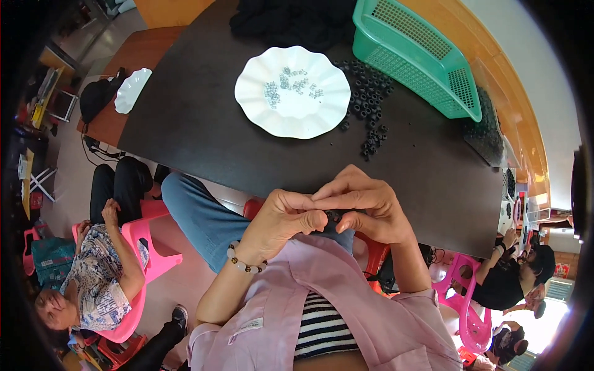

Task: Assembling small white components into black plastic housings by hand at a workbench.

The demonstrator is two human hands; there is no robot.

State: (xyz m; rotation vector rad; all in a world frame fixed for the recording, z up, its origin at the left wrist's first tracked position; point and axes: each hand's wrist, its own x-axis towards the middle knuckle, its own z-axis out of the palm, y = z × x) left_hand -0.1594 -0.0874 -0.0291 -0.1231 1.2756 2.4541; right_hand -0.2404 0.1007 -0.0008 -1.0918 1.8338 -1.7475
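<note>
My left hand (pixel 288 216) and my right hand (pixel 368 204) meet just over the near edge of the dark table (pixel 204 111). Between their closed fingertips is a small black ring-like part (pixel 334 216), mostly covered by the fingers. A white scalloped plate (pixel 303 123) lies beyond the hands, with many tiny clear pieces (pixel 291 81) scattered on it. To its right spreads a loose pile of small black ring-shaped parts (pixel 368 102). A few stray pieces lie apart from that pile.
A green plastic basket (pixel 408 62) stands at the far right, near a clear bag of dark pieces (pixel 486 133). Black cloth (pixel 291 21) lies at the back. Another white dish (pixel 132 91) sits far left. People sit on pink chairs (pixel 145 241) at both sides.
</note>
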